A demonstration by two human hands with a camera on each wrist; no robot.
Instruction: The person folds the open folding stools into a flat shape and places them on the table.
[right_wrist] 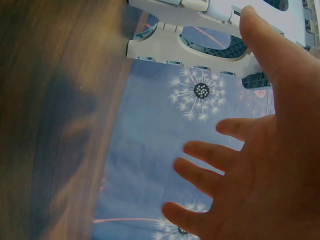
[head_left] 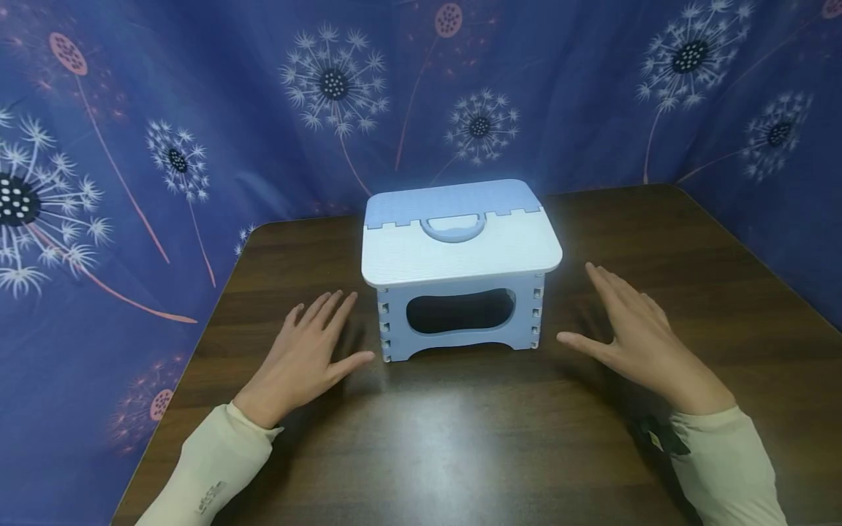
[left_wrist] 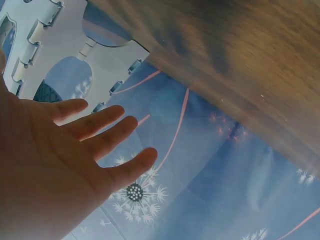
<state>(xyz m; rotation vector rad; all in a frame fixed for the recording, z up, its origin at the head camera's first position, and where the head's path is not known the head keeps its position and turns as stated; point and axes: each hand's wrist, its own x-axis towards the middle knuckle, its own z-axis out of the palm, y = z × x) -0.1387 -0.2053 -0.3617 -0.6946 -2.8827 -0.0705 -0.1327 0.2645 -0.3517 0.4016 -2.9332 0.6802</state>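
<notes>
One left hand (head_left: 299, 361), fingers spread, holding nothing. One folding stool (head_left: 460, 259), white and blue (left thumb tip just beside it), upright on the table (head_left: 441, 438) between the hands. One right hand (head_left: 641, 347), likewise spread and unladen, slightly farther off; level palms on opposite sides would probably give the steadiest hold.

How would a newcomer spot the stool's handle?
On the dark brown wood-grain table stands a blue-and-white rectangular plastic stool, between the left hand and right hand. At the middle of its top lies a curved blue handle, the only half-ring shape there.
</notes>
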